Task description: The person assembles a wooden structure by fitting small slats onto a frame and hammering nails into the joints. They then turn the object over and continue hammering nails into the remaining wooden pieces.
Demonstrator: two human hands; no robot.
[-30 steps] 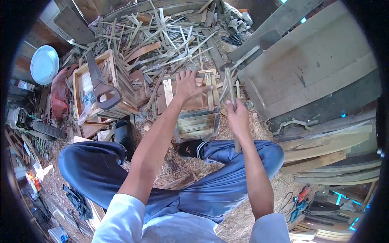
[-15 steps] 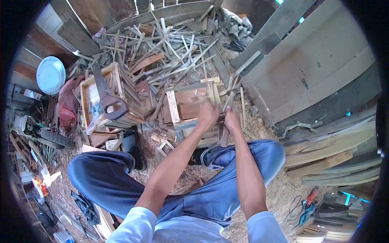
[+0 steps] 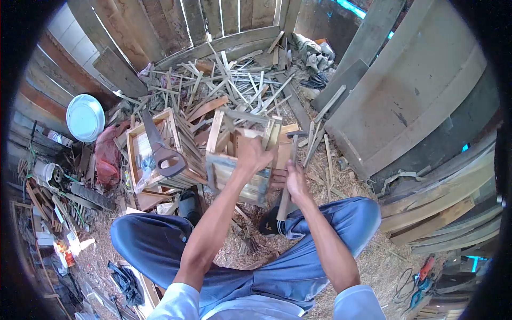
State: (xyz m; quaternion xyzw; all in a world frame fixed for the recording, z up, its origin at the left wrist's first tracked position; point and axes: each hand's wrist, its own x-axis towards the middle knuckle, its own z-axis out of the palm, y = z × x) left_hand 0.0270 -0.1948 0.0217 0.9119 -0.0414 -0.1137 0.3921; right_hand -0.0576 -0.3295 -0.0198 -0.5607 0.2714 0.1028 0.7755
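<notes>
A small wooden crate (image 3: 234,166) made of slats stands tilted in front of my feet, somewhat blurred. My left hand (image 3: 253,156) is closed at its right side, and the fingertips are partly hidden. In my right hand (image 3: 294,180) is a hammer (image 3: 284,200), its handle running down towards my knee and its dark head up. The thumb lies along the handle while the other fingers reach towards the crate's side.
On the left, a handsaw (image 3: 154,140) lies across a stack of wooden crates (image 3: 178,140). Scrap wood strips (image 3: 240,80) are piled behind. Large boards (image 3: 394,101) lean at right, above curved planks (image 3: 442,186). A blue-white basin (image 3: 85,118) stands far left.
The crate has turned and shifted left, with my left hand moving along with it. My right hand has drawn back slightly with the hammer, away from the crate. The camera view has tilted up.
</notes>
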